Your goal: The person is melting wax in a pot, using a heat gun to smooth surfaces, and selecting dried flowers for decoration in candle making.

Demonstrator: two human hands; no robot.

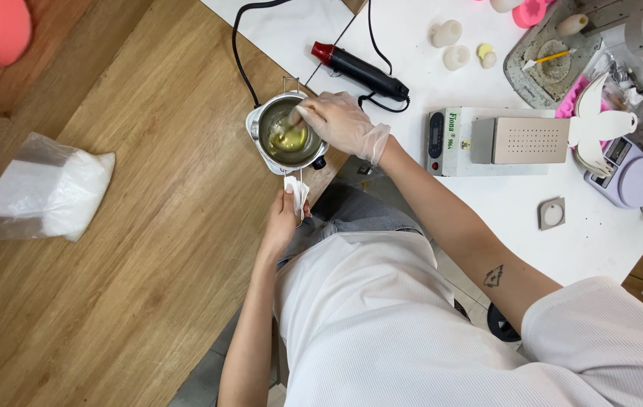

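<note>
Left hand (282,218): bare, closed on a wad of white tissue (297,193) that is wrapped about the wire handle (300,185) of the pot — fingers curled shut, thumb side toward the body.
Right hand (339,120): covered by a clear glove, held over the pot's far rim; its fingers are pinched together on a pale stirring tool (285,130) whose end is dipped in the liquid.
Metal pot (255,124): small, round and steel, set between the two hands at the edge of the wooden table (148,226); a yellowish liquid (291,141) with pale lumps is held in it. Whether it rests on a base cannot be told.
Plastic bag (50,192): clear, filled with white granules, laid on the wood well to the left of the left hand.
Heat gun (359,70): black with a red nozzle, laid just beyond the right hand on the white surface (502,203), its black cord (237,53) looped past the pot.
Grey box unit (487,140): set to the right of the right hand, a perforated plate on its top.
Small wax shapes (450,45): pale pieces grouped farther off, beyond the heat gun.
Pink moulds (532,10): seen at the far edge — beside a grey tray (521,71) in which a yellow-handled tool is laid.
Scale (627,177): lilac, well to the right.
</note>
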